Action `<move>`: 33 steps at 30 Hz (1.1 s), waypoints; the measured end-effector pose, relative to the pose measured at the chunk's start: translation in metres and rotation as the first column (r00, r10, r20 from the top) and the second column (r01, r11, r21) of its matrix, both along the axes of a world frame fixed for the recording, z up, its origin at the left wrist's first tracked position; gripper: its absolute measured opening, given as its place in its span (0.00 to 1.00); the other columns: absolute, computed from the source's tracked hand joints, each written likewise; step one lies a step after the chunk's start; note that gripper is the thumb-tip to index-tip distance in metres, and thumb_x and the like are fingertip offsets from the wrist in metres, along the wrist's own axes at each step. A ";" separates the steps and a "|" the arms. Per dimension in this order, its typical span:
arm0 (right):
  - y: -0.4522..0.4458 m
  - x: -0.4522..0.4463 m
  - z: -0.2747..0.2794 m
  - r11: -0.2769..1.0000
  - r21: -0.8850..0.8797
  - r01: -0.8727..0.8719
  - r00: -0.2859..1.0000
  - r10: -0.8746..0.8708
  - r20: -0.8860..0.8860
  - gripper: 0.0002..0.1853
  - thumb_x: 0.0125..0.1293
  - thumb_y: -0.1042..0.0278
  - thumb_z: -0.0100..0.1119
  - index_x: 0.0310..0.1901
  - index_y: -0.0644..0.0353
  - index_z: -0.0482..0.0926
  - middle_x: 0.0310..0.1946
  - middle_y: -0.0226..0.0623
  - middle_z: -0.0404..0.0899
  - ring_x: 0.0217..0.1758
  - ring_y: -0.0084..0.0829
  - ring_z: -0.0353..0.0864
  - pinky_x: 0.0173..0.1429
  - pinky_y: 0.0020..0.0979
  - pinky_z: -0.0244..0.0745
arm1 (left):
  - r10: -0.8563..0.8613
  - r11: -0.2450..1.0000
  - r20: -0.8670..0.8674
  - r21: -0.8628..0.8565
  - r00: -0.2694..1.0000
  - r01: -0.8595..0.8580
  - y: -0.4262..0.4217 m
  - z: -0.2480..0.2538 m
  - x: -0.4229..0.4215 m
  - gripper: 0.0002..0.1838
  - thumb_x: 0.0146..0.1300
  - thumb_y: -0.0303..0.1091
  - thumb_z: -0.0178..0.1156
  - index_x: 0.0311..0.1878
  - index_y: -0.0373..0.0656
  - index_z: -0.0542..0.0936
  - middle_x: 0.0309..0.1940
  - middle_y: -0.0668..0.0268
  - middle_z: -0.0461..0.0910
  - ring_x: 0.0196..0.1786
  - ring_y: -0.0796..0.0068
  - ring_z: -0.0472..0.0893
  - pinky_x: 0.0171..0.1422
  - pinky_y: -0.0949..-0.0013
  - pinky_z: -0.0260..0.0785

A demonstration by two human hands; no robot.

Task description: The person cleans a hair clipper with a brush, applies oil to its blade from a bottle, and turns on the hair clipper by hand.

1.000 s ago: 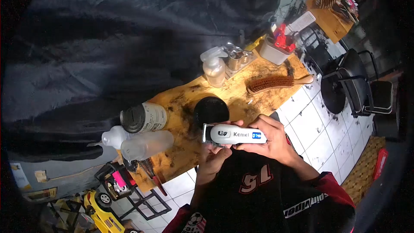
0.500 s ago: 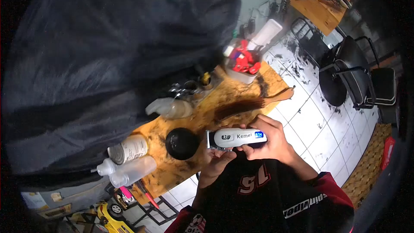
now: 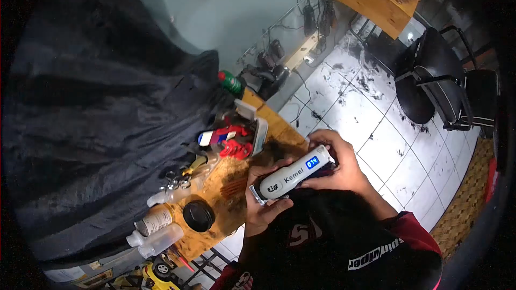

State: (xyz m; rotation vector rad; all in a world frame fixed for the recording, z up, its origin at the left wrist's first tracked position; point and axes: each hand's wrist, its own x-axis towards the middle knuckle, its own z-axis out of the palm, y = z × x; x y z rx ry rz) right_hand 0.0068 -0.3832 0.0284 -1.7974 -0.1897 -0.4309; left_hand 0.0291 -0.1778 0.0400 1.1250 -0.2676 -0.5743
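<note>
A white Kemei hair clipper (image 3: 291, 177) with a lit blue display lies slanted between my two hands, its metal blade end at the lower left. My right hand (image 3: 344, 167) is wrapped round the display end. My left hand (image 3: 263, 200) grips the blade end, fingers behind it and thumb below. Beyond my hands is a wooden table (image 3: 215, 187) strewn with dark hair. On it stand a round black container (image 3: 198, 216), a tin (image 3: 156, 220), clear bottles (image 3: 161, 240) and a box with red items (image 3: 236, 144). A brown brush (image 3: 233, 187) is partly hidden behind my left hand.
A dark cloth (image 3: 102, 129) hangs at the left. Black chairs (image 3: 438, 78) stand on the white tiled floor (image 3: 387, 142), which has hair on it. Another wooden table (image 3: 376, 2) is at the top right. Cords and clippers hang by the wall. A yellow toy vehicle (image 3: 158, 278) is at the bottom left.
The view has swung right, so the table and its objects sit further left and more wall shows. The clipper has tilted, its display end now higher. Both hands still hold it.
</note>
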 end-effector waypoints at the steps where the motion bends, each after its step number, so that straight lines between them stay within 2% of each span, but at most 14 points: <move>1: -0.002 0.000 0.000 0.975 0.213 0.061 0.992 -0.035 -0.121 0.33 0.39 0.65 0.80 0.49 0.62 0.74 0.34 0.38 0.79 0.35 0.29 0.81 0.40 0.27 0.75 | 0.024 1.000 0.008 -0.007 1.000 -0.024 -0.009 -0.001 0.004 0.35 0.50 0.28 0.72 0.57 0.40 0.61 0.64 0.46 0.63 0.62 0.56 0.71 0.66 0.58 0.65; 2: -0.006 0.002 0.000 0.903 0.406 0.141 0.969 -0.042 -0.243 0.32 0.41 0.67 0.80 0.49 0.62 0.73 0.32 0.37 0.79 0.34 0.27 0.81 0.39 0.26 0.75 | 0.049 0.999 0.017 -0.015 0.999 -0.049 -0.018 -0.002 0.007 0.34 0.50 0.27 0.72 0.57 0.39 0.61 0.65 0.45 0.63 0.61 0.55 0.73 0.65 0.57 0.67; 4: -0.023 0.006 -0.021 0.976 0.215 0.037 0.960 0.025 -0.279 0.30 0.47 0.67 0.77 0.50 0.68 0.72 0.28 0.34 0.80 0.33 0.23 0.81 0.38 0.25 0.75 | 0.087 0.993 0.006 -0.082 0.996 -0.086 -0.037 -0.007 0.010 0.32 0.53 0.25 0.69 0.57 0.38 0.61 0.65 0.45 0.61 0.59 0.54 0.75 0.62 0.58 0.70; 7: -0.026 0.012 -0.025 0.959 0.279 -0.054 0.940 0.143 -0.309 0.23 0.57 0.69 0.70 0.50 0.71 0.71 0.31 0.35 0.80 0.31 0.23 0.80 0.37 0.26 0.75 | 0.150 0.989 0.017 -0.017 0.989 -0.150 -0.057 -0.009 0.018 0.29 0.55 0.23 0.66 0.56 0.37 0.60 0.65 0.45 0.61 0.57 0.56 0.76 0.60 0.60 0.72; 9: -0.022 0.018 -0.018 0.740 0.673 -0.008 0.892 0.309 -0.329 0.17 0.68 0.67 0.57 0.52 0.70 0.70 0.35 0.36 0.79 0.34 0.23 0.79 0.40 0.26 0.75 | 0.184 0.974 0.124 0.110 0.975 -0.198 -0.067 -0.013 0.020 0.31 0.55 0.26 0.68 0.56 0.37 0.59 0.60 0.49 0.66 0.57 0.58 0.76 0.59 0.57 0.73; 13: -0.035 0.029 -0.018 0.837 0.547 0.004 0.879 0.258 -0.402 0.19 0.74 0.60 0.45 0.55 0.68 0.67 0.39 0.36 0.75 0.42 0.21 0.75 0.46 0.24 0.72 | 0.139 0.907 0.280 0.349 0.950 -0.235 -0.089 -0.014 0.025 0.31 0.54 0.19 0.66 0.58 0.35 0.59 0.55 0.52 0.71 0.55 0.70 0.75 0.61 0.66 0.68; 14: -0.037 0.033 -0.018 0.837 0.548 -0.002 0.879 0.263 -0.398 0.19 0.74 0.60 0.45 0.55 0.68 0.67 0.39 0.36 0.75 0.42 0.21 0.75 0.46 0.24 0.72 | 0.143 0.906 0.283 0.349 0.948 -0.241 -0.093 -0.012 0.027 0.31 0.54 0.19 0.66 0.58 0.35 0.59 0.55 0.52 0.71 0.55 0.70 0.75 0.61 0.66 0.68; 16: -0.038 0.041 -0.017 0.843 0.536 0.039 0.881 0.224 -0.417 0.18 0.74 0.59 0.44 0.53 0.67 0.67 0.38 0.35 0.74 0.39 0.20 0.73 0.44 0.24 0.70 | 0.087 0.894 0.107 0.430 0.991 -0.124 -0.100 -0.008 0.030 0.31 0.54 0.18 0.65 0.57 0.34 0.59 0.54 0.53 0.72 0.57 0.69 0.74 0.62 0.66 0.66; 21: -0.052 0.053 -0.029 0.849 0.528 0.020 0.831 0.280 -0.481 0.19 0.74 0.58 0.46 0.53 0.67 0.67 0.36 0.34 0.72 0.39 0.21 0.71 0.45 0.26 0.70 | 0.041 0.846 0.138 0.522 0.990 -0.108 -0.113 -0.013 0.039 0.30 0.56 0.16 0.63 0.59 0.34 0.58 0.54 0.53 0.73 0.58 0.73 0.71 0.64 0.69 0.62; 24: -0.053 0.062 -0.036 0.837 0.546 0.045 0.860 0.245 -0.447 0.19 0.73 0.58 0.48 0.54 0.68 0.67 0.36 0.35 0.72 0.40 0.22 0.72 0.46 0.28 0.70 | 0.062 0.760 0.181 0.629 0.982 -0.164 -0.114 -0.017 0.044 0.26 0.59 0.24 0.64 0.58 0.34 0.64 0.53 0.50 0.76 0.58 0.71 0.74 0.61 0.70 0.65; 26: -0.056 0.068 -0.051 0.907 0.420 0.006 0.899 0.179 -0.400 0.23 0.71 0.57 0.51 0.56 0.68 0.64 0.36 0.39 0.73 0.42 0.25 0.73 0.46 0.29 0.70 | 0.037 0.763 0.185 0.630 0.982 -0.147 -0.114 -0.024 0.044 0.25 0.60 0.24 0.62 0.59 0.34 0.64 0.54 0.50 0.76 0.59 0.69 0.74 0.62 0.70 0.65; 30: -0.066 0.079 -0.044 0.905 0.426 0.014 0.888 0.184 -0.421 0.21 0.70 0.59 0.54 0.54 0.66 0.64 0.37 0.34 0.71 0.41 0.22 0.70 0.45 0.26 0.68 | -0.018 0.791 0.182 0.604 0.983 -0.097 -0.128 -0.026 0.055 0.26 0.62 0.22 0.59 0.63 0.34 0.62 0.56 0.49 0.74 0.62 0.64 0.73 0.63 0.69 0.63; 31: -0.071 0.083 -0.044 0.912 0.411 0.024 0.836 0.207 -0.508 0.25 0.68 0.57 0.56 0.57 0.67 0.61 0.38 0.40 0.72 0.42 0.26 0.72 0.46 0.30 0.69 | -0.071 0.800 0.207 0.596 0.976 -0.068 -0.129 -0.030 0.061 0.28 0.64 0.27 0.57 0.65 0.34 0.60 0.59 0.45 0.71 0.64 0.57 0.71 0.65 0.65 0.62; 33: -0.075 0.090 -0.051 0.917 0.391 0.076 0.801 0.177 -0.572 0.28 0.66 0.57 0.58 0.59 0.67 0.62 0.38 0.46 0.72 0.42 0.33 0.74 0.45 0.35 0.70 | -0.138 0.735 0.224 0.676 0.965 -0.052 -0.134 -0.036 0.072 0.28 0.65 0.27 0.57 0.66 0.34 0.59 0.59 0.47 0.71 0.63 0.61 0.71 0.64 0.66 0.63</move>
